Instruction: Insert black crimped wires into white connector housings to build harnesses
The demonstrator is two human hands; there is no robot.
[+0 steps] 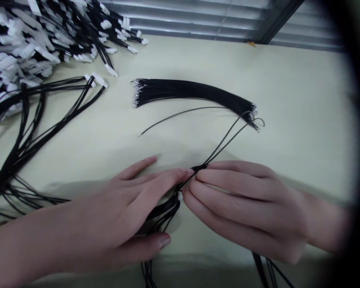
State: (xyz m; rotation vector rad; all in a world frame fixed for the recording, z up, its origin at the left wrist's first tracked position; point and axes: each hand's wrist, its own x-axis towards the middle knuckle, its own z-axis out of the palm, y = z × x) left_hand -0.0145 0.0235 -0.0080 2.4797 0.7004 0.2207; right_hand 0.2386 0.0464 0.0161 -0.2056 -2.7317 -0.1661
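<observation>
Both hands meet over a bundle of thin black wires (163,210) low in the middle of the head view. My left hand (123,216) curls loosely around this bundle, one fingertip pressing on the wires while another finger stretches away and the thumb stands apart below. Beside it, my right hand (246,204) is closed in a pinch on the black wires at the crossing point. A small white connector (180,195) shows between the hands, partly covered by the right fingertips. From the pinch, two thin wires (223,145) run up and right to a loop. The right thumb is hidden.
A fanned bundle of cut black wires (192,90) with silvery terminals lies beyond the hands, with one loose wire (174,115) below it. At the left, black cables (21,148) lie near a large pile of white connectors (21,52). Window blinds (192,18) border the pale table (303,100).
</observation>
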